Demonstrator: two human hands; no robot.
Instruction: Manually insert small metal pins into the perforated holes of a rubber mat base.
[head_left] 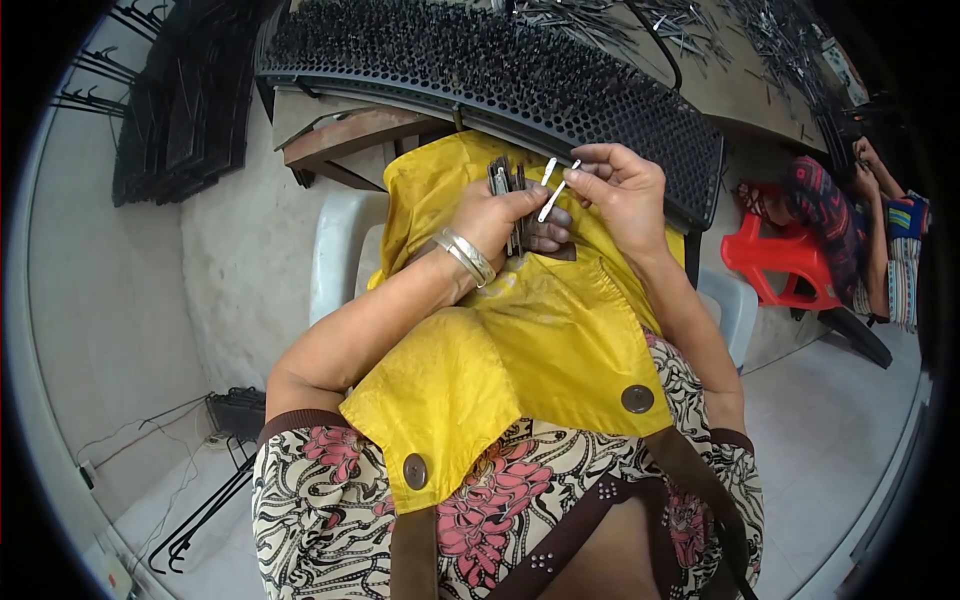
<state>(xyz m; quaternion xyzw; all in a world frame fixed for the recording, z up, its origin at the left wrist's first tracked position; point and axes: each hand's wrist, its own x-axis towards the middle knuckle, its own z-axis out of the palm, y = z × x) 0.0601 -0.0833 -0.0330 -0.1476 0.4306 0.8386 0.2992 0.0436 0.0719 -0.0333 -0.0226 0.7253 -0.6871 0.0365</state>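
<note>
My left hand (pixel 500 215) is closed around a bundle of slim dark metal strips (pixel 505 190), which stand up between thumb and fingers. Its lower fingers look smudged dark grey. Just to the right, my right hand (pixel 622 190) pinches a thin, bright silver metal piece (pixel 558 192) between thumb and forefinger, its lower end close to the left fingers. Another short bright piece (pixel 549 170) sticks up beside the left thumb; what holds it is hard to make out. Both hands are above my lap, over a yellow apron (pixel 480 350).
Beyond my hands, a long black perforated rack (pixel 600 130) bristles with dark strips on a table (pixel 720 80) strewn with loose metal pieces. At right, a person (pixel 870 220) works near a red plastic stool (pixel 780 258). Dark racks (pixel 190 100) hang on the left wall.
</note>
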